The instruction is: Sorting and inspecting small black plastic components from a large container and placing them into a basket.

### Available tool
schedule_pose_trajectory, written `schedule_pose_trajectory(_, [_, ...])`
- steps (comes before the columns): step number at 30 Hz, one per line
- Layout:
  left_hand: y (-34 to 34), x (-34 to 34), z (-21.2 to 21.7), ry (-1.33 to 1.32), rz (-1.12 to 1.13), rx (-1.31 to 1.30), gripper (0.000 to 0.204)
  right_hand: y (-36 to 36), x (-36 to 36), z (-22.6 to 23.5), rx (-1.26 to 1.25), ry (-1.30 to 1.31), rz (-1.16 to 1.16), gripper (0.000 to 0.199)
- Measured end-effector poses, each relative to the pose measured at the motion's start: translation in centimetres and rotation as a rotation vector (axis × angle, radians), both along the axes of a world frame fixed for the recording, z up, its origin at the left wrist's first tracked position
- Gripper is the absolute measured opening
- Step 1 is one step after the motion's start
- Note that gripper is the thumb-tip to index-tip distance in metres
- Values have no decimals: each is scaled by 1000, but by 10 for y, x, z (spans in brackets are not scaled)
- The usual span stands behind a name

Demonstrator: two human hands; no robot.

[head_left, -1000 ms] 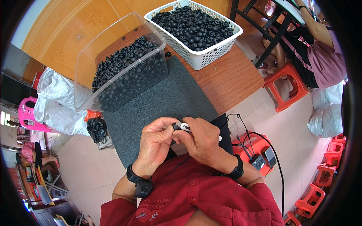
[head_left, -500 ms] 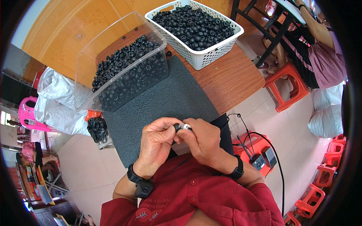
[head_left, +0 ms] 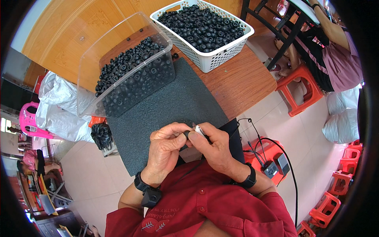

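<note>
My left hand [head_left: 166, 148] pinches a small round black part [head_left: 186, 134], like a rubber or plastic ring, between thumb and fingertips. Close against it, my right hand [head_left: 215, 146] is closed on a small white-handled tool [head_left: 199, 130] with a thin pointed tip; its exact kind is partly hidden by my fingers. Both hands meet above the near edge of a dark grey mat [head_left: 166, 102]. Past the mat, a clear plastic bin [head_left: 130, 77] lies tilted, holding many black parts of the same sort. A white perforated basket [head_left: 221, 57] beside it is heaped with more.
The mat and containers rest on a brown wooden table [head_left: 241, 79]. A red stool [head_left: 262, 152] with cables and a black device stands to my right. Another person [head_left: 335, 63] sits at the far right near a red stool [head_left: 300, 89]. White sacks [head_left: 63, 102] lie left.
The white-handled tool has turned in my right hand, and its thin tip now shows above the black part. My right thumb has shifted slightly left; the left hand stays nearly in place.
</note>
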State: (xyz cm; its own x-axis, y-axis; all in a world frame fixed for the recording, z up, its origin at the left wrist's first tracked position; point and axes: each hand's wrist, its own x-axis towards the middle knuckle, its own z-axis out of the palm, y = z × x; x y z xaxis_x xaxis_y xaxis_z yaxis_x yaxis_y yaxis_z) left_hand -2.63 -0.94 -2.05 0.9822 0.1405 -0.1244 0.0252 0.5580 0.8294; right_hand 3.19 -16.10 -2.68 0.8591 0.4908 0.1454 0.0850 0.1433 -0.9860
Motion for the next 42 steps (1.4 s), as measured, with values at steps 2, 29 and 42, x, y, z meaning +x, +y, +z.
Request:
schedule_pose_trajectory(2, [1, 0, 0, 9, -13, -11, 24, -2, 0, 7, 4, 61, 23, 16])
schedule_pose_trajectory(29, [10, -2, 4, 100, 3, 41, 21, 1, 7, -8, -308, -767, -223, 32])
schedule_pose_trajectory(42, [5, -4, 6, 169, 11, -75, 19, -2, 4, -7, -267, -701, -112, 26])
